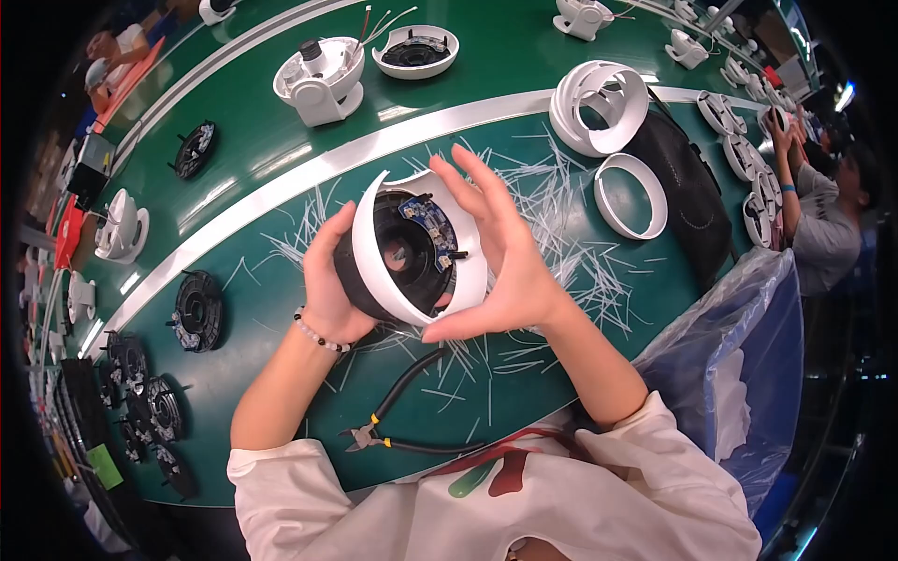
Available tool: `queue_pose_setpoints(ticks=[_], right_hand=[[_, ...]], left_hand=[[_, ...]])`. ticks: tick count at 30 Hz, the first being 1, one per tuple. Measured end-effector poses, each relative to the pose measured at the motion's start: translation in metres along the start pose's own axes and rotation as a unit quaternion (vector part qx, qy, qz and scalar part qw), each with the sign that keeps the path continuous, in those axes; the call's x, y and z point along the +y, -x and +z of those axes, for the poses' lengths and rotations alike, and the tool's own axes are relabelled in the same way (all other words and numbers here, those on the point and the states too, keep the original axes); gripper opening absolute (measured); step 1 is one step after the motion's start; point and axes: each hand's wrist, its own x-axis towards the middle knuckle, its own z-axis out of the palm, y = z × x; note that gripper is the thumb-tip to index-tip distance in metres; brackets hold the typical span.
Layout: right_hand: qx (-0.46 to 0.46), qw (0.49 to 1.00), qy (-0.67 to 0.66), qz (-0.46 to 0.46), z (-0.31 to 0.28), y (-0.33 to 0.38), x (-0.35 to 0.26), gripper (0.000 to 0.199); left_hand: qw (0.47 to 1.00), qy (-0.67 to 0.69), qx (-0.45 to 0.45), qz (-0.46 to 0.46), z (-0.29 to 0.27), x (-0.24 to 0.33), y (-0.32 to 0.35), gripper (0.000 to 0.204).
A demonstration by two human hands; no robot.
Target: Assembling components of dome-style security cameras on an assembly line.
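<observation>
Above the green table I hold a white camera housing ring (372,245) with a black inner module (404,245) seated in it. A small blue circuit board (424,224) shows on the module's face. My left hand (327,280) wraps the black side of the unit, a beaded bracelet at its wrist. Around the white rim on the other side curves my right hand (510,262), thumb at the lower edge and fingers raised at the top. Below the unit, diagonal cutting pliers (388,411) with black and yellow handles lie on the table with their jaws apart.
Cut white strips (585,271) litter the table. White rings (631,196) and a black bag (683,178) lie at the right, beside a plastic-lined blue bin (739,374). Black modules (198,311) lie left. White camera bodies (321,82) stand beyond the rail. A co-worker (828,206) is at far right.
</observation>
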Motion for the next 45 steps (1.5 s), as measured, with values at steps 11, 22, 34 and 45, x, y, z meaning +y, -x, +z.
queue_pose_setpoints(ticks=[11,22,34,45], right_hand=[[-0.017,0.963,0.263,-0.064,0.012,-0.003,-0.015,0.115],[-0.063,0.955,0.276,-0.09,0.012,-0.003,-0.02,0.11],[0.064,0.942,0.327,-0.033,0.042,-0.003,-0.01,0.114],[-0.227,0.898,0.338,-0.165,0.088,0.003,-0.052,0.074]], left_hand=[[0.978,0.057,-0.194,-0.048,-0.014,0.007,0.0,0.085],[0.979,0.033,-0.196,-0.046,-0.024,0.007,0.009,0.061],[0.992,0.007,-0.098,0.08,-0.01,0.004,0.01,0.057],[0.961,0.01,0.159,0.227,-0.07,0.093,-0.065,0.031]])
